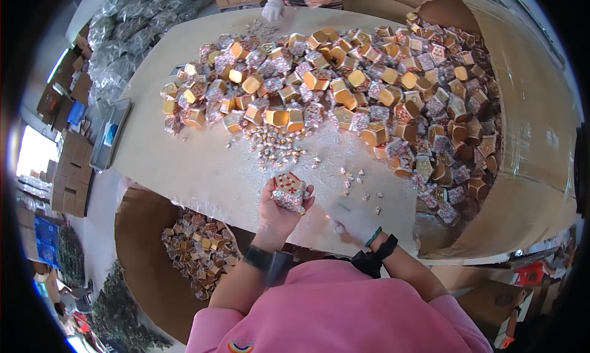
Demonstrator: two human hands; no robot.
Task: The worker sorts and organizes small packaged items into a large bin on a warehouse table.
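My bare left hand (pixel 275 216) is closed round a small house-shaped ornament (pixel 289 190) with a red-and-white patterned face and glittery sides. It holds the ornament over the near edge of the table (pixel 153 138). To its right, my white-gloved right hand (pixel 355 221) is low over the tabletop, apart from the ornament. Motion blurs its fingers, so I cannot tell whether they hold anything. Just beyond the ornament lies a heap of tiny shiny pieces (pixel 276 147), with several more scattered to the right. A large pile of similar ornaments (pixel 319 79), many showing gold bottoms, covers the far table.
At the right, a big cardboard box (pixel 522 138) opens against the table, full of ornaments. Another cardboard bin (pixel 138 230) with ornaments stands below left. Across the table is a person's gloved hand (pixel 273 9). A grey tray (pixel 110 138) lies off the left edge.
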